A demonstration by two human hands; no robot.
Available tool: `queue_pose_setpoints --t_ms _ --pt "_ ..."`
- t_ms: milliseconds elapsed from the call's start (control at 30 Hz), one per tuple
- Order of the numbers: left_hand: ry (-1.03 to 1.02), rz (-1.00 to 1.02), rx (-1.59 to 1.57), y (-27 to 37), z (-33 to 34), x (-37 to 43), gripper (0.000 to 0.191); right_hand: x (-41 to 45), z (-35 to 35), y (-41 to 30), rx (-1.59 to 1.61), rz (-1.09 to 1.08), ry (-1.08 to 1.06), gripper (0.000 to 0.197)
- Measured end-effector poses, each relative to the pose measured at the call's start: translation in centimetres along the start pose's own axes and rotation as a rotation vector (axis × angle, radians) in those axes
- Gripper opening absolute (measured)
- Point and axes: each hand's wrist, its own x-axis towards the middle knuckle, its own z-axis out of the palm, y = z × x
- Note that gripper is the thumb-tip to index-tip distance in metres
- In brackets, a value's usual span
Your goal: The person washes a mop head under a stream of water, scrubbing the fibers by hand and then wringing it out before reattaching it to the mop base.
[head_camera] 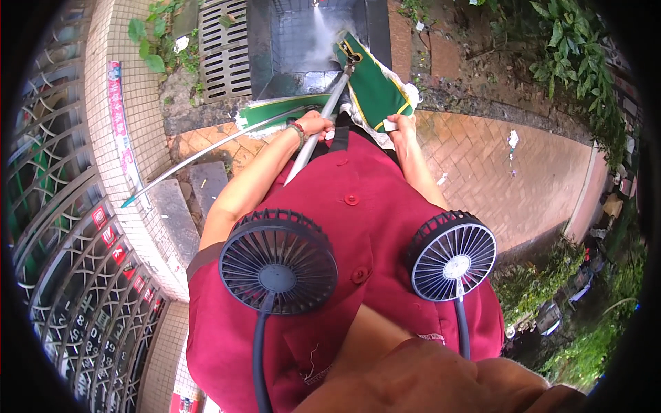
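My left hand [312, 125] is closed around the grey metal pole [334, 94] of a flat mop. The pole slants down from the mop head towards my body. My right hand [403, 128] pinches the near corner of the green mop pad [376, 85], which has yellow edging and a white fringe. The pad's far end hangs over the rim of a dark tiled basin [258, 57], beside a spraying stream of water [321, 31]. A second green mop head [281, 110] lies at the basin's near edge, partly behind my left hand, with a thin pole [199, 153] reaching left.
A slotted drain grate [225, 51] lies left of the basin. Further left are a tiled ledge [150, 118] and a metal window grille [57, 206]. Brick paving [496, 170] extends to the right, with leafy plants [573, 51] beyond. Two neck-fan heads [278, 263] hang before my chest.
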Motion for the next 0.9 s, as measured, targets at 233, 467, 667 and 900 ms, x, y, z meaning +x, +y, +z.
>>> queue_pose_setpoints --t_ms 233,467,667,900 --pt "0.012 -0.042 -0.317 0.5 1.2 -4.4 0.011 -2.7 2.1 -8.9 -0.011 0.077 -0.336 0.046" --pt "-0.149 -0.071 -0.578 -0.3 0.3 -2.3 0.013 2.1 7.3 -9.0 -0.343 -0.365 -0.271 0.049" --pt "-0.135 -0.039 -0.657 -0.6 0.0 -1.4 0.011 -0.4 11.4 -11.3 -0.615 -0.534 -0.307 0.049" --pt "-0.089 -0.028 -0.707 -0.2 0.3 -1.2 0.010 2.5 14.6 -14.5 -1.264 -0.807 -0.658 0.050"
